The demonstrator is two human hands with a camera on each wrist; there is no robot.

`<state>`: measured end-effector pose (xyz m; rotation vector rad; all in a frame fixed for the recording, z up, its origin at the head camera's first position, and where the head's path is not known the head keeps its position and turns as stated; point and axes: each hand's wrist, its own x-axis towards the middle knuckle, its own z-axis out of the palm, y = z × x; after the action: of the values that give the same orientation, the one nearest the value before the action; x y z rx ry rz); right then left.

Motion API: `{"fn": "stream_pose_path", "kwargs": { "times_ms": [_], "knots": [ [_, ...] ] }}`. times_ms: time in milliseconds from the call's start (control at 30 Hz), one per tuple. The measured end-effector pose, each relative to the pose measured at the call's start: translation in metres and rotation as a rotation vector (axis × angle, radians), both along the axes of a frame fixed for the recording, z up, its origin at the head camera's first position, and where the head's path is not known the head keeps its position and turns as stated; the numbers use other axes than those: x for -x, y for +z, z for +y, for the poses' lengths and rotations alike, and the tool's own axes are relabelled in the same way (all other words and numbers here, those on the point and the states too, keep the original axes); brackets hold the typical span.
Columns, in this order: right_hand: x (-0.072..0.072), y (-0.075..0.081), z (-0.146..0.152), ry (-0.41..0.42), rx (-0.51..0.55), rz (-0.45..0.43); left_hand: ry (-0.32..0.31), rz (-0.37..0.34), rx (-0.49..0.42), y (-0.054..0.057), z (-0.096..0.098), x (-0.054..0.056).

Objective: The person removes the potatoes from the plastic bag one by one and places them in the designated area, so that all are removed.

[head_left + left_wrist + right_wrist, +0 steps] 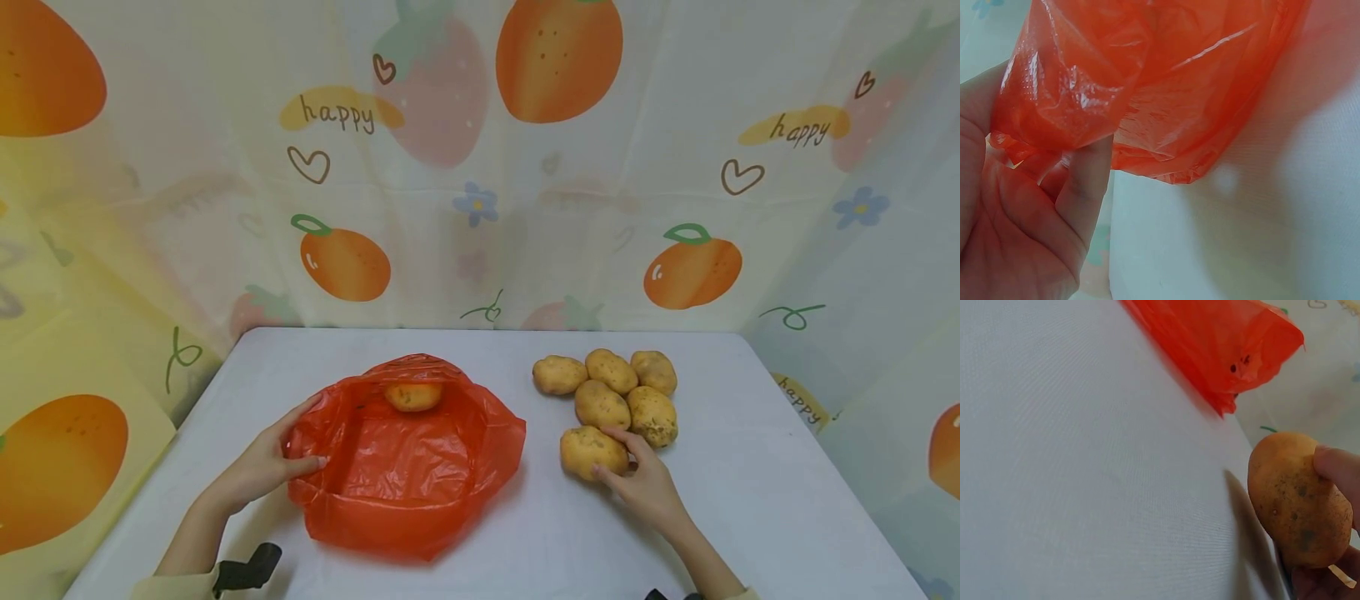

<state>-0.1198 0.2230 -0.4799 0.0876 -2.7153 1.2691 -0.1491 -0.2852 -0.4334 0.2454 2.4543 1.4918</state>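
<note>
A red plastic bag (405, 533) lies with its mouth spread wide on the white table, and one potato (414, 397) is inside near its back wall. My left hand (258, 462) grips the bag's left rim, thumb over the edge; the left wrist view shows the red film (1079, 81) between thumb and fingers. To the right of the bag, my right hand (647, 487) holds a potato (591, 454) between thumb and fingers. That same potato (1297, 500) shows dark specks in the right wrist view, close to the tabletop.
Several more potatoes (602, 406) sit grouped on the table (757, 467) just beyond my right hand. A patterned cloth (555, 250) with fruit prints hangs behind the table and along both sides.
</note>
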Motion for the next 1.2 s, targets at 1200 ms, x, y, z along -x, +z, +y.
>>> {"fn": "stream_pose_path", "kwargs": {
  "times_ms": [1200],
  "knots": [
    [0.0015,-0.0055,0.002,-0.03,-0.018,-0.053,0.018,-0.028,0.004,0.0015,0.0014,0.0002]
  ]
}}
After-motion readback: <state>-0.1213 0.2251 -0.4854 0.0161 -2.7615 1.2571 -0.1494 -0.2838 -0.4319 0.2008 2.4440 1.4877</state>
